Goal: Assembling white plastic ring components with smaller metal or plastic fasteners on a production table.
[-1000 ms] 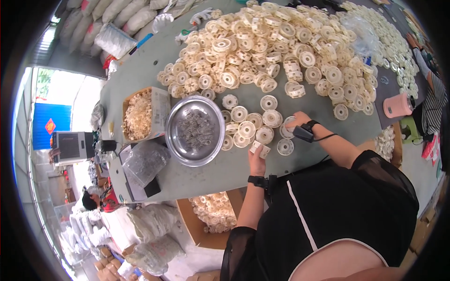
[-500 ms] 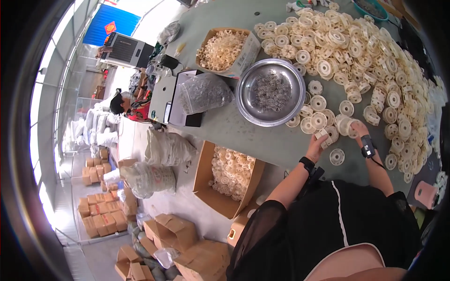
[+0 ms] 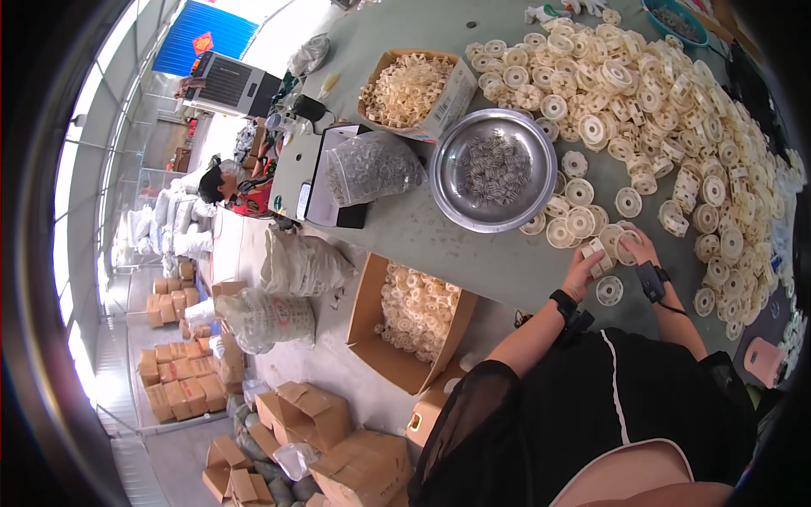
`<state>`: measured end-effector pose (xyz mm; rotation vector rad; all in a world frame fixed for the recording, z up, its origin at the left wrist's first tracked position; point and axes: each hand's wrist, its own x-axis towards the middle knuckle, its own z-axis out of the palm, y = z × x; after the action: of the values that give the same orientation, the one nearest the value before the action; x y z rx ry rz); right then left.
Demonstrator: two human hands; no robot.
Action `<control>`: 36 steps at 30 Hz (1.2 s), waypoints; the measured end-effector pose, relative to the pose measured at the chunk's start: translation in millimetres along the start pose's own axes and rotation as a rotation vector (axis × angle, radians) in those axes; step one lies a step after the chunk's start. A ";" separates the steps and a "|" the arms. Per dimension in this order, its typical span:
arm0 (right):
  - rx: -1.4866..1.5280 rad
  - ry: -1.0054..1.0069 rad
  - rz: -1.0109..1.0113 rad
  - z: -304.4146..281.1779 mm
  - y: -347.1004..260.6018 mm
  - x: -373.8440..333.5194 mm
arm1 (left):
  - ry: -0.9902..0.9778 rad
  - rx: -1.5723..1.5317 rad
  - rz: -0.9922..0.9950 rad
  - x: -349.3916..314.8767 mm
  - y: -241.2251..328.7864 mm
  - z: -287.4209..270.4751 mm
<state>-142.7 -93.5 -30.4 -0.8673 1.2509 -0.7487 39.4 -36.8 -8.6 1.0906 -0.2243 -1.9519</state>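
My left hand (image 3: 579,272) is closed around a cream plastic wheel (image 3: 594,248), held on edge with its slotted side showing. Close beside it, my right hand (image 3: 644,251) grips another cream plastic disc (image 3: 627,246) by its right side. The two parts are almost touching. A single loose wheel (image 3: 609,291) lies flat on the table just below my hands. Several more wheels (image 3: 580,221) lie loosely in front of my left hand. To their left stands a steel basin (image 3: 441,193) with small metal springs (image 3: 494,167) heaped in its middle.
A big heap of cream wheels (image 3: 667,110) covers the table's right side. Behind the basin are a carton (image 3: 448,110) of small cream parts and a clear plastic bag (image 3: 372,169). Below the table edge stands an open carton (image 3: 365,317) of wheels. A person (image 3: 249,196) is farther left.
My right hand has moved slightly left and down, bringing its disc nearer the wheel in my left hand. My left hand has shifted a little to the right.
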 end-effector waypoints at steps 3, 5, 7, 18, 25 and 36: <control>-0.284 0.121 -0.224 -5.4 7.6 -5.5 | -0.027 -0.019 0.005 -5.9 -1.8 6.7; -0.276 0.143 -0.210 1.3 -2.3 -17.3 | -0.033 -0.016 -0.014 -11.1 0.1 7.1; -0.269 0.172 -0.204 6.6 -9.8 -25.7 | -0.051 -0.010 -0.032 -12.7 0.4 5.3; -0.527 0.222 -0.438 123.8 -67.1 -81.9 | -0.236 -0.147 0.194 -84.5 47.7 -51.4; -0.630 -0.092 -0.591 274.0 -52.2 -81.3 | -0.018 -0.209 0.409 -178.1 81.3 -161.6; -0.558 -0.549 -0.665 400.3 -6.5 -107.8 | 0.641 -0.528 0.593 -280.1 92.7 -349.9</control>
<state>233.5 52.8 64.4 -1.8594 0.6595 -0.6018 429.9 201.6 -0.5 1.0701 0.2807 -0.9865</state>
